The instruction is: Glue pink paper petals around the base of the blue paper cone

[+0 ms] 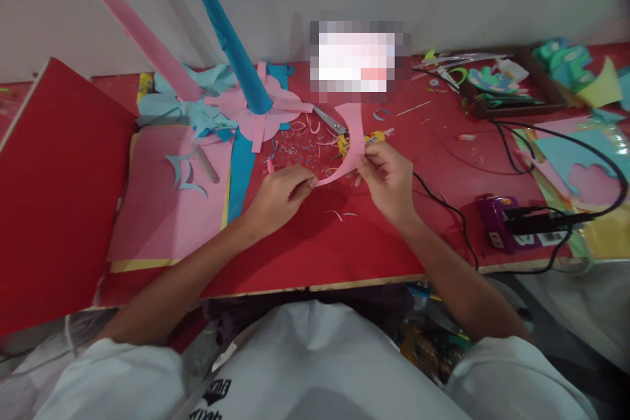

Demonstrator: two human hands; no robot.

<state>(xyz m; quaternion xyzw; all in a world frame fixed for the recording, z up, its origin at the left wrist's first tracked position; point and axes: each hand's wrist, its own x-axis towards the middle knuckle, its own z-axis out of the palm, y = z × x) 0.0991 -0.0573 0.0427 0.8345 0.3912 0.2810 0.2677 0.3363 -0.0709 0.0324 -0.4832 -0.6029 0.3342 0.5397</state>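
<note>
Both hands are over a red surface (315, 256), pinching a curved pink paper strip (356, 134): the left hand (283, 193) grips its narrow, lower end, and the right hand (391, 180) its edge farther up. Behind the strip lie scissors (329, 121) with yellow handles, partly hidden, beside scattered paper scraps (301, 151). A blue paper tube (236, 52) rises from a scalloped pink paper base (285, 102); a longer pink paper tube (142, 29) stands to its left, tilted. Nearer, blue paper crescents (186, 174) rest on a pink sheet (147, 210). Rightward are a brown tray (524, 107), a purple box (495, 226) with a black cable (455, 205), and a pink flower-shaped cutout (593, 185).
</note>
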